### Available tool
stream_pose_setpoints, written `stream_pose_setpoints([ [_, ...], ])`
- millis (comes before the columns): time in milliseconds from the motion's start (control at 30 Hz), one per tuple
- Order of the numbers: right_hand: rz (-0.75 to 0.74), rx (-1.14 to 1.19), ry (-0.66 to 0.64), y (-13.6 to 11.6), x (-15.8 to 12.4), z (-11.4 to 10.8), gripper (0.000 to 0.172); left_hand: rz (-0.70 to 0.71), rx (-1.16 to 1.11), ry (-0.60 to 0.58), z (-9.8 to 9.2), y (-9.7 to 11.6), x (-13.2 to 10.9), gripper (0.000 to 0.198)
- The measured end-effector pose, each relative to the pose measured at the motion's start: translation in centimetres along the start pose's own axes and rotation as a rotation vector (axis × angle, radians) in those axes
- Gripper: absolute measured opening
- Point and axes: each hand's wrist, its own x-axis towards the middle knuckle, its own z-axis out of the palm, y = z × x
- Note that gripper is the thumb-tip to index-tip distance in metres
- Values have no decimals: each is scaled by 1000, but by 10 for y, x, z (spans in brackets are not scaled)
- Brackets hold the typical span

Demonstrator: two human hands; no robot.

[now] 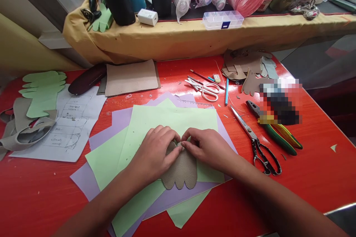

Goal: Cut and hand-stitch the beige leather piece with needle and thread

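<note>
A taupe leather piece with a scalloped lower edge lies over green paper sheets and purple sheets. My left hand pinches its upper edge between thumb and fingers. Close beside it, fingertips nearly touching, my right hand is closed in a pinch at the same edge. A small pale bit shows between the fingertips, too small to name. The fingers cover much of the leather's top.
Right of the papers lie large scissors and green-yellow pliers. White-handled scissors, pencils and leather scraps lie farther back. At left are a drawn sheet and a green paper cutout. A cluttered ledge runs behind.
</note>
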Motion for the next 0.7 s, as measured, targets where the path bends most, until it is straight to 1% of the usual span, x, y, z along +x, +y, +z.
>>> stream_pose_setpoints([
  [200, 5, -2, -6, -1, 0, -1, 8, -7, -8, -7, -1, 0, 1, 4],
  [467, 7, 12, -3, 0, 1, -1, 7, -7, -17, 1, -1, 1, 2, 8],
  [700, 22, 123, -38, 2, -1, -9, 14, -8, -5, 12, 0, 1, 1, 6],
])
